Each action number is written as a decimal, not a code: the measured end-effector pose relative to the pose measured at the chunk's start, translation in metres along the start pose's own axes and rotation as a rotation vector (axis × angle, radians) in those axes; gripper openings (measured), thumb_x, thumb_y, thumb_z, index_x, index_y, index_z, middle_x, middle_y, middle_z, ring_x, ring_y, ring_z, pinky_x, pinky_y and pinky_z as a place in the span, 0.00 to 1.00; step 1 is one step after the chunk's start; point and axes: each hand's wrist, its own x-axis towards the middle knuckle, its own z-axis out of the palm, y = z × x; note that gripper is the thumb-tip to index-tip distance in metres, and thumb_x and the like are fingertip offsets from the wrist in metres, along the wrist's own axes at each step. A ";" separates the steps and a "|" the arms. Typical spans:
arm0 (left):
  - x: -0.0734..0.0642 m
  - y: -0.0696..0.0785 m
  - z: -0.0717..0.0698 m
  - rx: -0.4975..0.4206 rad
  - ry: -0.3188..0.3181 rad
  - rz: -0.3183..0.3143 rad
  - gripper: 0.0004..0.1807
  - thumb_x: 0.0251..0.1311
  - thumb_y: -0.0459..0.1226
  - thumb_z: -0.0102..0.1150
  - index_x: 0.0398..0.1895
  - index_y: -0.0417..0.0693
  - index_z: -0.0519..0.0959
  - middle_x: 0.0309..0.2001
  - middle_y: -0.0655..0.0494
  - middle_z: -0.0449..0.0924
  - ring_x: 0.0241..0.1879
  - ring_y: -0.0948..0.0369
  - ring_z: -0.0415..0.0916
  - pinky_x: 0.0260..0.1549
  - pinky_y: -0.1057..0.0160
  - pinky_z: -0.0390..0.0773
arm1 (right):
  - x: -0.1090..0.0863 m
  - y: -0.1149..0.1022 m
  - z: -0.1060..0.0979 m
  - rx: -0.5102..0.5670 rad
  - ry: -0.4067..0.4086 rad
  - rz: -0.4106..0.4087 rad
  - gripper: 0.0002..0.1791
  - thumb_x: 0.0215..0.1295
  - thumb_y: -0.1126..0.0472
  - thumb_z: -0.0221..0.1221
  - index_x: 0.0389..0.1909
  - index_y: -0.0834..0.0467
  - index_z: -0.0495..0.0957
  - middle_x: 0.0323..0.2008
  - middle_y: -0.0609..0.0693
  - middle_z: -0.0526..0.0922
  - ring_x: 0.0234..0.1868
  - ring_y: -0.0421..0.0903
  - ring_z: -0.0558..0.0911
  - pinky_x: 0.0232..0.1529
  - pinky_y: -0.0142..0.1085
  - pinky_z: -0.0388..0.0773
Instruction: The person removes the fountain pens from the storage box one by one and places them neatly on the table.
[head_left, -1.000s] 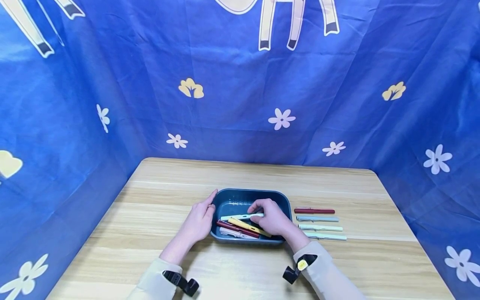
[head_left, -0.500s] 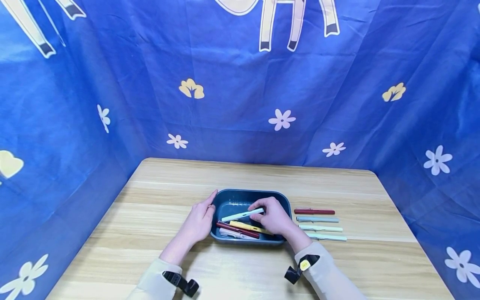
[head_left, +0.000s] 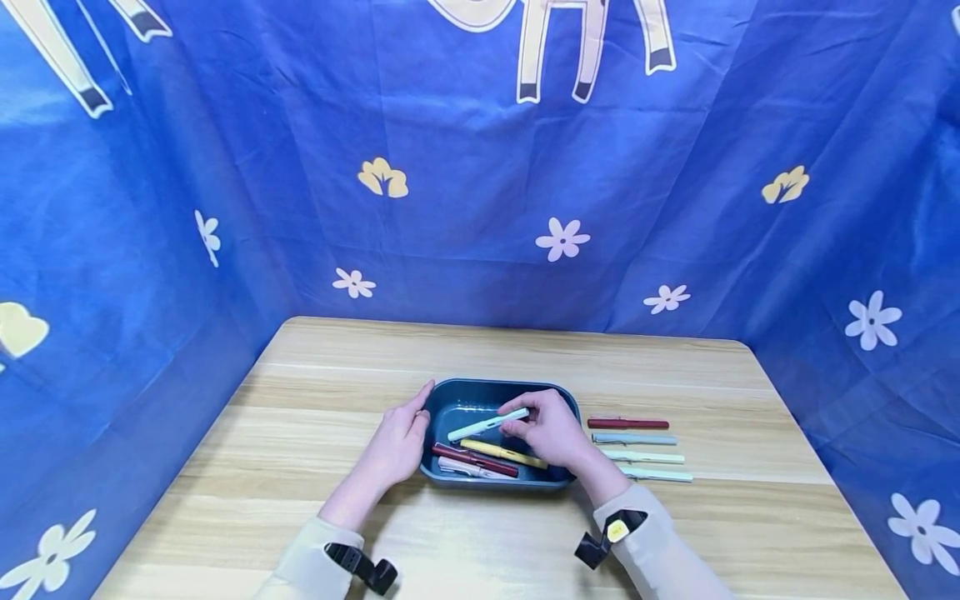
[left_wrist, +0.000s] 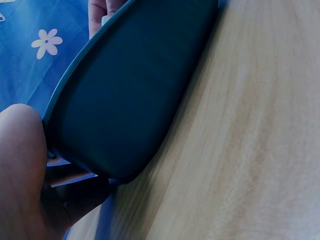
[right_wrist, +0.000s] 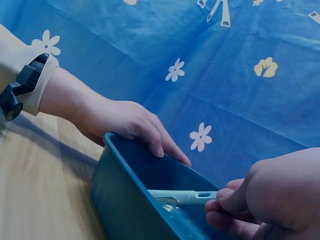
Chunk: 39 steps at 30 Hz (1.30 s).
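R hand [head_left: 553, 430] pinches slim mint plastic pen [head_left: 480, 427], now higher: prob picked. L hand [head_left: 397, 437] holds oblong teal plastic tray [left_wrist: 130, 95].

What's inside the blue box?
A yellow pen, a dark red pen, a pale lilac pen; the right hand pinches a mint pen. That hand hides part of the box.

The pen [head_left: 480, 427] in my right hand [head_left: 551, 431] is pale mint; the tray [head_left: 467, 407] at my left hand [head_left: 400, 439], dark teal. Beyond both hands, the blue cloth [head_left: 465, 242] bears white flowers [head_left: 562, 239]; below, the worktop [head_left: 360, 358] is pale wood-grain.
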 end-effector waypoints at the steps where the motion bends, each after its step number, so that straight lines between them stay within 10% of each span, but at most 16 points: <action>1: 0.000 0.000 0.000 0.000 0.001 0.000 0.27 0.74 0.35 0.42 0.74 0.50 0.61 0.65 0.42 0.68 0.65 0.50 0.67 0.65 0.49 0.65 | -0.001 -0.001 -0.001 0.017 0.000 -0.002 0.08 0.63 0.66 0.64 0.42 0.57 0.86 0.30 0.46 0.88 0.25 0.58 0.84 0.15 0.31 0.70; 12: -0.002 0.002 0.001 0.000 0.003 -0.005 0.27 0.74 0.35 0.42 0.75 0.49 0.61 0.65 0.41 0.69 0.64 0.50 0.67 0.65 0.49 0.65 | -0.007 0.001 -0.011 0.176 0.007 0.004 0.11 0.62 0.65 0.65 0.45 0.61 0.85 0.32 0.51 0.88 0.37 0.61 0.86 0.41 0.38 0.85; 35: -0.004 0.006 0.003 0.015 0.002 -0.014 0.27 0.74 0.36 0.41 0.75 0.50 0.60 0.67 0.43 0.66 0.66 0.49 0.65 0.65 0.48 0.64 | -0.039 -0.004 -0.061 0.330 0.086 0.072 0.11 0.62 0.64 0.65 0.46 0.61 0.84 0.37 0.59 0.87 0.45 0.62 0.84 0.49 0.34 0.81; 39: -0.006 0.007 0.005 0.014 0.004 -0.013 0.27 0.74 0.36 0.41 0.75 0.50 0.60 0.67 0.43 0.66 0.66 0.49 0.65 0.65 0.48 0.64 | -0.046 -0.004 -0.071 0.306 0.100 0.081 0.12 0.63 0.63 0.65 0.46 0.59 0.84 0.37 0.58 0.87 0.43 0.59 0.85 0.29 0.24 0.78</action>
